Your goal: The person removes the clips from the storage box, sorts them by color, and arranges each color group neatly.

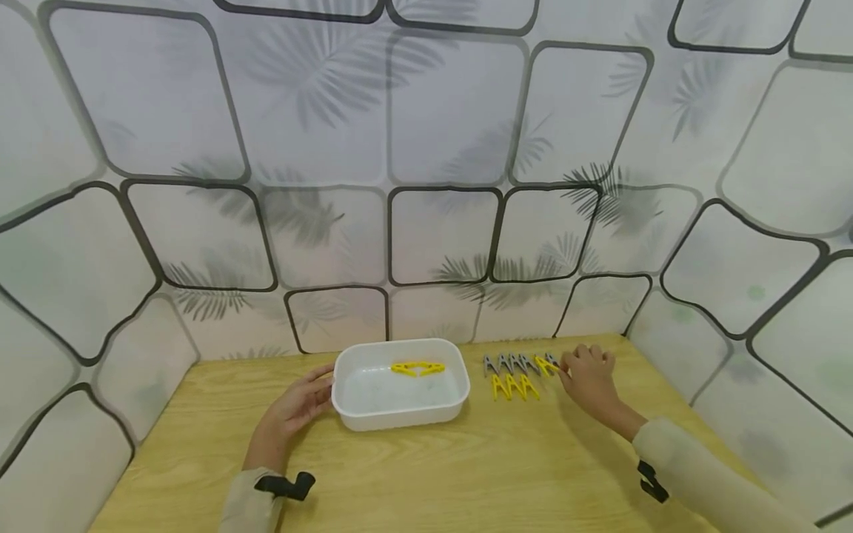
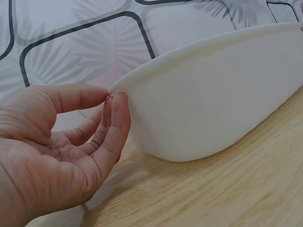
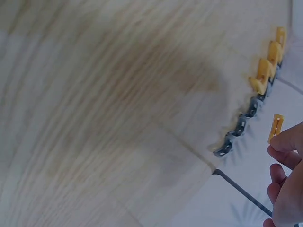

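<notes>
A white plastic basin [image 1: 400, 419] stands on the table, with two yellow clothespins [image 1: 403, 369] lying inside it. My left hand [image 1: 300, 403] is at the basin's left end; in the left wrist view its thumb and fingertips pinch the rim. To the right of the basin, my right hand [image 1: 589, 376] pinches a yellow clothespin [image 3: 275, 126] between thumb and finger. Close by, a row of several grey clothespins [image 1: 504, 362] lies behind three yellow clothespins [image 1: 513, 386]. The held clothespin covers part of the grey row's right end in the head view.
The wood-grain table [image 1: 426, 481] runs back to a patterned fabric wall [image 1: 443, 229], which also closes off both sides. Dark straps with a black piece [image 1: 286, 486] are worn at both wrists.
</notes>
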`<state>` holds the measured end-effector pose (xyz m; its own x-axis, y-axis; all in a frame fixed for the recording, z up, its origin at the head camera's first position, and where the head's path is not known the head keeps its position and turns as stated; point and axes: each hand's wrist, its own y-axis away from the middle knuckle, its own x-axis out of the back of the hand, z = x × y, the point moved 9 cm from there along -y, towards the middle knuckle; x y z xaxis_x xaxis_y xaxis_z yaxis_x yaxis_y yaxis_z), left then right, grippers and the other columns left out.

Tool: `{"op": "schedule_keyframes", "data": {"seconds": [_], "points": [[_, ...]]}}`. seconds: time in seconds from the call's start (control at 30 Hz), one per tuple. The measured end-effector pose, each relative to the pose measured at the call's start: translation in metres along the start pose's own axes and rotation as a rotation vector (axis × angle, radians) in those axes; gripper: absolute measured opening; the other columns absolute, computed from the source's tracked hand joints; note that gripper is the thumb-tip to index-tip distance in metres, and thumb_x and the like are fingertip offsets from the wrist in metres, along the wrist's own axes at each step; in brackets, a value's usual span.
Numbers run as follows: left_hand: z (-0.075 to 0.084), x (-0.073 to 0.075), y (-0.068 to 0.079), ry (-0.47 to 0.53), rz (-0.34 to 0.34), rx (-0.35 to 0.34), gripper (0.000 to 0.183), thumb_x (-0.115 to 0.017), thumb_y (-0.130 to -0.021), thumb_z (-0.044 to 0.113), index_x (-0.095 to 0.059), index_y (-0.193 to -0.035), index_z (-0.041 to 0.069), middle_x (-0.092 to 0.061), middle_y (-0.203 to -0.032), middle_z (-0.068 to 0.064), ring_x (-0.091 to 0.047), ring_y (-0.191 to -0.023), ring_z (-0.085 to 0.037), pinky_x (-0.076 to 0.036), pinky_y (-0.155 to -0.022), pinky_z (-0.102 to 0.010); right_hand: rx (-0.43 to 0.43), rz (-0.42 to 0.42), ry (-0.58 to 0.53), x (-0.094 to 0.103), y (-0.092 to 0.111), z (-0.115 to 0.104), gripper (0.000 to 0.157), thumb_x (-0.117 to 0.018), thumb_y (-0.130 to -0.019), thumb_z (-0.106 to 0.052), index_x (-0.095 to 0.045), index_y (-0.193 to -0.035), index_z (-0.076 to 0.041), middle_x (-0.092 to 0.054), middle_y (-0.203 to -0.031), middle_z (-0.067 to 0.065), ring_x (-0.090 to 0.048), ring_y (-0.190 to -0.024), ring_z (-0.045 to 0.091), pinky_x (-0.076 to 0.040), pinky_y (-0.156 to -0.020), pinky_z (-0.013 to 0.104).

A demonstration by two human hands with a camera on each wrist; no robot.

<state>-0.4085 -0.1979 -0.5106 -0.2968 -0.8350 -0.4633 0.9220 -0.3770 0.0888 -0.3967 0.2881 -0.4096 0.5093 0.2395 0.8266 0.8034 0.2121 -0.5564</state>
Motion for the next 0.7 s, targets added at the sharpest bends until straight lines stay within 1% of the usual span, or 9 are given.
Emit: {"op": "schedule_keyframes", "data": {"seconds": [0.1, 0.3, 0.53, 0.7], "points": [[0.000, 0.000, 0.000, -0.003, -0.008, 0.003, 0.028, -0.042, -0.109, 0.005, -0.058, -0.126, 0.020, -0.072, -0.106, 0.005, -0.068, -0.096, -0.006, -0.058, -0.083, -0.023, 0.017, -0.009, 0.016, -0.003, 0.005, 0.002, 0.021, -0.082, -0.081, -0.002, -0.063, -0.073, -0.010, -0.054, -0.081, 0.010, -0.045, -0.083, 0.033, -0.034, -0.082, 0.062], [0.001, 0.003, 0.000, 0.005, 0.008, 0.003, 0.028, -0.042, -0.109, 0.005, -0.060, -0.125, 0.021, -0.071, -0.106, 0.004, -0.068, -0.096, -0.006, -0.058, -0.082, -0.022, 0.063, 0.022, 0.012, -0.005, 0.010, -0.001, 0.024, -0.083, -0.077, 0.001, -0.062, -0.072, -0.011, -0.054, -0.079, 0.009, -0.046, -0.080, 0.031, -0.035, -0.080, 0.060], [0.001, 0.001, 0.000, 0.010, -0.011, -0.006, 0.028, -0.042, -0.109, 0.005, -0.059, -0.125, 0.020, -0.072, -0.106, 0.004, -0.068, -0.096, -0.006, -0.058, -0.082, -0.023, 0.026, -0.040, 0.018, -0.013, 0.015, -0.005, 0.025, -0.082, -0.079, -0.001, -0.061, -0.072, -0.011, -0.052, -0.079, 0.008, -0.047, -0.083, 0.032, -0.035, -0.084, 0.060], [0.001, 0.001, 0.000, -0.011, -0.009, -0.012, 0.026, -0.042, -0.109, 0.005, -0.056, -0.127, 0.018, -0.071, -0.107, 0.003, -0.068, -0.098, -0.007, -0.059, -0.083, -0.024, 0.024, -0.043, 0.038, -0.018, 0.018, -0.007, 0.028, -0.083, -0.079, -0.001, -0.058, -0.071, -0.010, -0.050, -0.077, 0.007, -0.044, -0.080, 0.031, -0.035, -0.079, 0.057]]}}
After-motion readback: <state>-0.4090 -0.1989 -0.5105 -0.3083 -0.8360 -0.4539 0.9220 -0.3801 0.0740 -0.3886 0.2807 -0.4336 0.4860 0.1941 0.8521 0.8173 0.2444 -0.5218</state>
